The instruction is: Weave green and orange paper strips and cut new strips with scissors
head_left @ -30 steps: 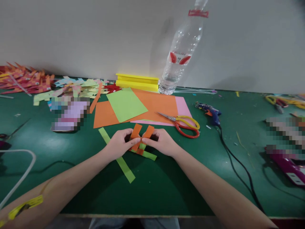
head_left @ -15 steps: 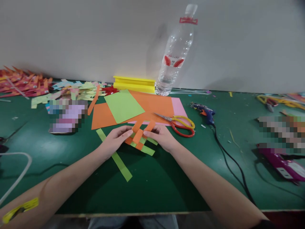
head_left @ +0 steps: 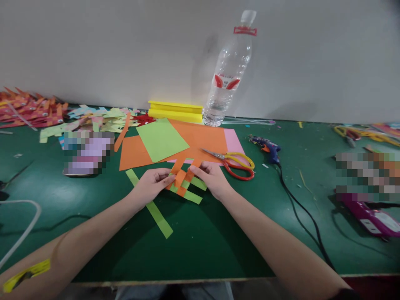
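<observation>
A small weave of orange and green paper strips (head_left: 184, 182) lies on the green table (head_left: 200, 241) in front of me. My left hand (head_left: 152, 185) pinches its left edge with fingers closed on the strips. From the other side, my right hand (head_left: 211, 178) grips the upper right orange strip. A long loose green strip (head_left: 150, 205) runs diagonally under my left hand.
Orange, green and pink paper sheets (head_left: 175, 141) lie just behind the weave. Red-and-yellow scissors (head_left: 234, 161) sit right of them, then a blue glue gun (head_left: 268, 148) with a black cord. A clear bottle (head_left: 227, 75), a yellow stack (head_left: 176, 111) and paper scraps (head_left: 78, 118) line the wall.
The two hands have lowered the weave from a raised pinch to lie flatter on the table, and the fingers have spread apart to its left and right edges.
</observation>
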Demonstrator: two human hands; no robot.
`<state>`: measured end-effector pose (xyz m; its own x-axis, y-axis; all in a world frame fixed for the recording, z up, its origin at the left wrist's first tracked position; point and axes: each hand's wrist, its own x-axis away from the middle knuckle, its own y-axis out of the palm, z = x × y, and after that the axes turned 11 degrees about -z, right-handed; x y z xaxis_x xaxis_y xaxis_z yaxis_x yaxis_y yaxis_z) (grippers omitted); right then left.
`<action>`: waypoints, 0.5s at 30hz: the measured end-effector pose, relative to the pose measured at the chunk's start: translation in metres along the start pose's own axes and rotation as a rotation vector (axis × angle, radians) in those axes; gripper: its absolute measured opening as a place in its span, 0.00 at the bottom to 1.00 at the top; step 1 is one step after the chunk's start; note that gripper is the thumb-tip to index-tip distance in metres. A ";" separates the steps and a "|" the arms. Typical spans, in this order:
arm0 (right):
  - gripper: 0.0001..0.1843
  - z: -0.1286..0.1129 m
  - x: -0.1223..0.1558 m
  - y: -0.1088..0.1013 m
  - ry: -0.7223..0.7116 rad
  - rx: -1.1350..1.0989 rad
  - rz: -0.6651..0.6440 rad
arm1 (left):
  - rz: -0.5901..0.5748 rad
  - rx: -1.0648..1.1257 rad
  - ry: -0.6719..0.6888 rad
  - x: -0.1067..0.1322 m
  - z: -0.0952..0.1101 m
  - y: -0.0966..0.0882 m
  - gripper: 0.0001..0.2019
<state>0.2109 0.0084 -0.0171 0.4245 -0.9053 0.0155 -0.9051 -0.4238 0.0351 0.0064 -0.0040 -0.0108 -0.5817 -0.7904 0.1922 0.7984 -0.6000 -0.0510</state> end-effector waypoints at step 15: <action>0.17 0.002 -0.001 -0.003 -0.019 0.245 0.143 | 0.069 -0.270 -0.011 0.002 0.005 0.002 0.18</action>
<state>0.2130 0.0100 -0.0192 0.2937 -0.9558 -0.0156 -0.9357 -0.2841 -0.2092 0.0073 -0.0064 -0.0057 -0.5245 -0.8301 0.1893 0.7649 -0.5571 -0.3234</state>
